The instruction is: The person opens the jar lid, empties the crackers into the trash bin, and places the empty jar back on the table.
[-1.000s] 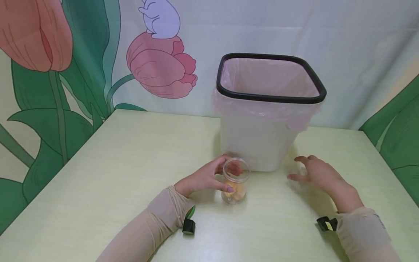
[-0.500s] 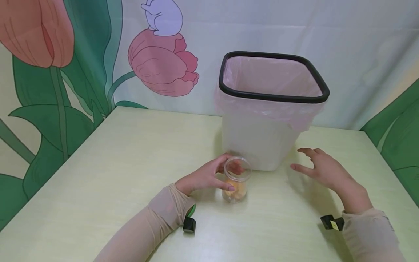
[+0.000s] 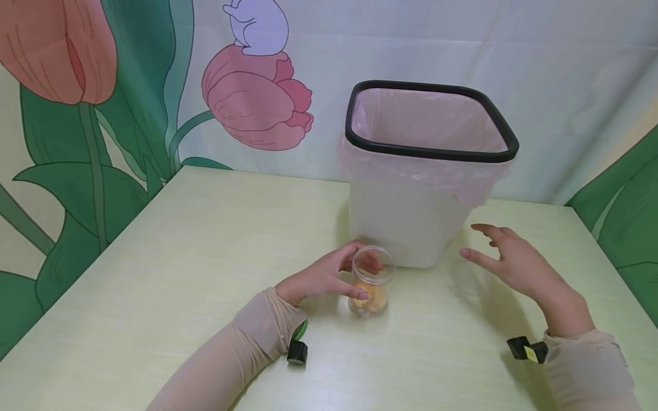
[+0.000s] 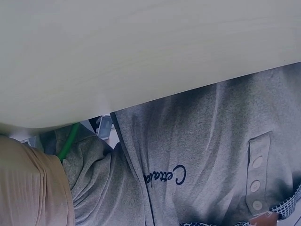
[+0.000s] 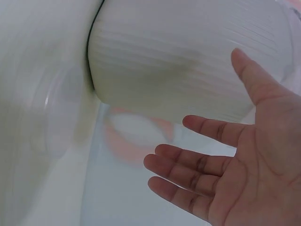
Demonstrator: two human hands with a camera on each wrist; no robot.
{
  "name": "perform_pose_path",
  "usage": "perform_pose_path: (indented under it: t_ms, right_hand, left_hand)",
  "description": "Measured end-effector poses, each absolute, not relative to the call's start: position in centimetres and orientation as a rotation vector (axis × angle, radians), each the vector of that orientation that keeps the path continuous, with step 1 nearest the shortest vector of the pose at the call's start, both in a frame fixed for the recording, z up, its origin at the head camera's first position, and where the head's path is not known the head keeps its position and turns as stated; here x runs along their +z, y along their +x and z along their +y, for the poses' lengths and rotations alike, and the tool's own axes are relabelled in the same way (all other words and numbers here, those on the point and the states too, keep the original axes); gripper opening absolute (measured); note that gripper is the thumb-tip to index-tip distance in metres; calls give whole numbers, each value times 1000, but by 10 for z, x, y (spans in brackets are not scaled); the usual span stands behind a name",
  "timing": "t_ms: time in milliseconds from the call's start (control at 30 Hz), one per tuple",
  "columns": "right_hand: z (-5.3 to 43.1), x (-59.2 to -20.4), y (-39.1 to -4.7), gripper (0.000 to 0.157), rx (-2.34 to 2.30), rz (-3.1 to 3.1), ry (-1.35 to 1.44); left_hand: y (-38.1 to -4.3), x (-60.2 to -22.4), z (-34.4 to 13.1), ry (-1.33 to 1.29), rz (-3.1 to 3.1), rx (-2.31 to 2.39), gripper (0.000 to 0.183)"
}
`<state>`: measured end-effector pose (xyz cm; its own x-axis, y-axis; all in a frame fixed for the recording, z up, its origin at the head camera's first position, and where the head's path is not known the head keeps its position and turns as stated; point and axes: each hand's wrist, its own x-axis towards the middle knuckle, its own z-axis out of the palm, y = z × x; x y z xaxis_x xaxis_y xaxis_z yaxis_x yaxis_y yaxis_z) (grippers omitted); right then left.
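A clear plastic jar (image 3: 371, 299) without a lid on it stands upright on the table, with yellowish pieces in its lower part. My left hand (image 3: 329, 275) grips it from the left, thumb at the front and fingers behind. To the right, my right hand (image 3: 524, 267) hovers above the table with nothing in it. The right wrist view shows that hand (image 5: 254, 160) with its fingers spread and relaxed. A clear round lid (image 5: 59, 113) lies on the table near it, apart from the fingers; in the head view this lid (image 3: 470, 278) is faint. The left wrist view misses the left hand.
A white trash bin (image 3: 398, 220) with a black rim and pink liner stands just behind the jar. A floral curtain (image 3: 319, 34) hangs along the back of the pale table (image 3: 205, 257). Small black cameras sit at both wrists.
My right hand has risen and moved right, away from the lid, and its fingers have opened wider. The left hand and jar have stayed in place.
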<state>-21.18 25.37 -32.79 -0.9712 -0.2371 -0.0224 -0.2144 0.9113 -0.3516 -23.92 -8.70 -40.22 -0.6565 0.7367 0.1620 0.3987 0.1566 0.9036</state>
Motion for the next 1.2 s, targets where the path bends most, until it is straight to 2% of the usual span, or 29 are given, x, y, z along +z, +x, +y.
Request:
perform_pose_path:
  t_ms: [1200]
  right_hand:
    - [260, -306, -196, 75, -811, 3127, -423]
  left_hand:
    - [-237, -400, -89, 1097, 2132, 1484, 64]
